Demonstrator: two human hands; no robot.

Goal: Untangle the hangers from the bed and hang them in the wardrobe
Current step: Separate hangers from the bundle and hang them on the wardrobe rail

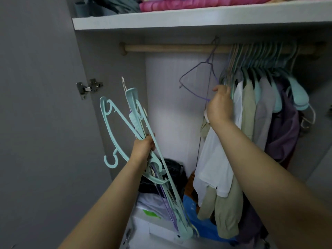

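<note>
I face the open wardrobe. My left hand (143, 147) grips a tangled bundle of mint-green plastic hangers (125, 126), with thin purple ones mixed in, held upright at the lower left. A thin purple wire hanger (195, 81) hangs by its hook from the wooden rail (161, 48). My right hand (220, 105) holds that hanger's lower right end, its fingers curled by the hanging clothes. Many mint hangers (265, 63) with shirts crowd the rail's right half.
A white shelf (179, 20) with folded pink and grey bedding spans the top. The grey door with a metal hinge (88, 88) stands at the left. Dark clothes, a blue bag (197, 220) and a white box (143, 218) fill the wardrobe floor.
</note>
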